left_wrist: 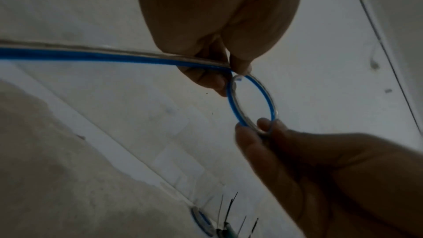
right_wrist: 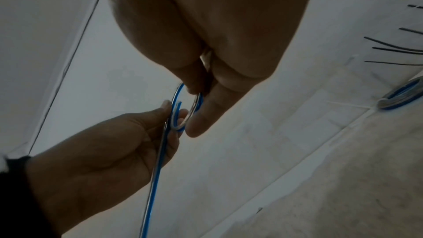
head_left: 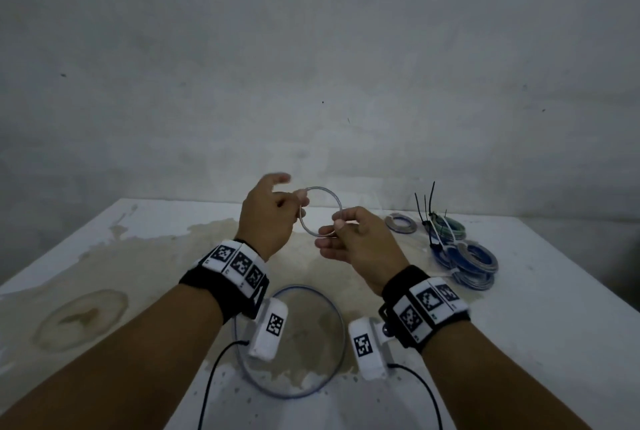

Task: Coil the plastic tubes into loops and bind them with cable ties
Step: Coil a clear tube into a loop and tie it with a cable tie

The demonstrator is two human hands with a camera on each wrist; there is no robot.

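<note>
Blue tube [head_left: 322, 211] between both raised hands

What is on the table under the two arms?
A big loose loop of tube lies on the stained table below the left hand and right hand. The wrist cameras cover parts of it.

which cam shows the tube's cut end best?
Right wrist: the tube end shows inside the small loop beside the left hand. Left wrist gives only a blurred glimpse; head shows just the loop, too small.
</note>
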